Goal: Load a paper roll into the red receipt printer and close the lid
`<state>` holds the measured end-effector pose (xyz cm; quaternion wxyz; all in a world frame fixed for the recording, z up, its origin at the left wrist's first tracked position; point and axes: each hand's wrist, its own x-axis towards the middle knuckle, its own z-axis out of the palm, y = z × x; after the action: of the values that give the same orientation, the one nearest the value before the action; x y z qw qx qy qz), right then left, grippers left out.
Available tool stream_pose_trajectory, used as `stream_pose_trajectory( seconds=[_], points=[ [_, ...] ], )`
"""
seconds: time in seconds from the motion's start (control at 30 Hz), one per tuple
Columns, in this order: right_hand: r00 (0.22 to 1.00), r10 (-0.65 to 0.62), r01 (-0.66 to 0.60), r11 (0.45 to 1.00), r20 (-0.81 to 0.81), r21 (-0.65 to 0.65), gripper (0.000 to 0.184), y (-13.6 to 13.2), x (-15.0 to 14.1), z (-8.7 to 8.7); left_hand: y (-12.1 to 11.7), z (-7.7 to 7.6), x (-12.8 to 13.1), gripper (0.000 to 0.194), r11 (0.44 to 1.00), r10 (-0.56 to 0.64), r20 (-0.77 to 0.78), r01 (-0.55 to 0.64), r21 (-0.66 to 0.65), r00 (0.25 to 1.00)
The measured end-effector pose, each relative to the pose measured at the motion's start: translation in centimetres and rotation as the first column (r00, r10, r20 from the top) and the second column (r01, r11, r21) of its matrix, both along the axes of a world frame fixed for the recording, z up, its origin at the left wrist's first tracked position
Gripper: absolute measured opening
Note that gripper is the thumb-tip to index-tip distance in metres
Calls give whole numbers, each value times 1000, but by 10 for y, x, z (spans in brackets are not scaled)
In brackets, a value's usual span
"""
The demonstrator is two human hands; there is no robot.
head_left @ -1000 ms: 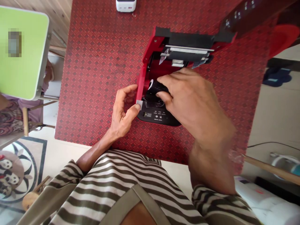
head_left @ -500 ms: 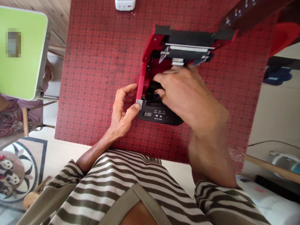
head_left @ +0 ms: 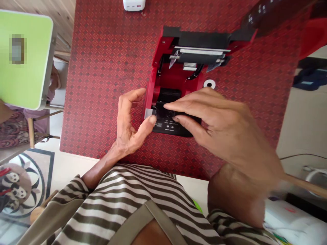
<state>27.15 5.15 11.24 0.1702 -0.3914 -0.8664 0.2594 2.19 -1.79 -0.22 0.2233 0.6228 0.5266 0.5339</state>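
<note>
My right hand (head_left: 219, 126) is sliding nearer, over the red machine's (head_left: 170, 80) front panel (head_left: 184, 131); I can't tell whether its fingers are gripping. My left hand (head_left: 131, 127) is spreading open, thumb touching the corner. I'm apparently adjusting the front, needing light pressure; beyond, a white roll (head_left: 205, 83) is resting beside the machine on the table (head_left: 107, 68).

Left of centre, the left hand (head_left: 127, 122) curves upward, thumb (head_left: 145, 127) and forefinger (head_left: 136, 93) spread apart, its forearm (head_left: 100, 168) slanting up from the lower left, while the right hand (head_left: 227, 126), palm down at centre right, points thumb and forefinger leftward.
</note>
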Motion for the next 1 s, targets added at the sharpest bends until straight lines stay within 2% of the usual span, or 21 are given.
stream_pose_trajectory(
  seconds=[0.07, 0.2, 0.33, 0.5, 0.63, 0.7, 0.8, 0.93, 1.0],
  points=[
    [998, -56, 57, 998, -41, 29, 35, -2, -4, -2, 1, 11, -1, 69, 997, 25, -80, -19, 77, 996],
    [984, -172, 174, 983, -43, 55, 38, -9, -6, -2, 2, 32, 0, 38, 995, 22, -258, 5, 104, 966],
    [973, -159, 183, 973, -167, 138, 28, -18, -3, -7, 3, 44, 5, 22, 983, -26, -341, 86, 163, 940],
    [966, -188, 223, 953, -178, 203, 29, -28, 3, -16, 3, 46, 13, 19, 978, -76, -305, 131, 164, 949],
    [962, -175, 212, 962, -210, 171, 19, -33, 13, -16, 1, 44, 16, 10, 978, -72, -343, 135, 162, 937],
    [954, -182, 223, 961, -237, 161, 17, -32, 16, -12, 0, 43, 16, 11, 975, -63, -368, 136, 177, 928],
    [945, -197, 256, 942, -260, 217, 17, -27, 12, -2, -1, 42, 17, 14, 969, -47, -373, 133, 210, 927],
    [957, -226, 266, 932, -179, 245, 28, -24, -3, 10, -4, 41, 18, 13, 977, -40, -384, 117, 177, 922],
    [951, -271, 306, 897, -151, 319, 33, -22, -8, 14, -7, 41, 18, 13, 975, -31, -400, 117, 190, 916]
  ],
)
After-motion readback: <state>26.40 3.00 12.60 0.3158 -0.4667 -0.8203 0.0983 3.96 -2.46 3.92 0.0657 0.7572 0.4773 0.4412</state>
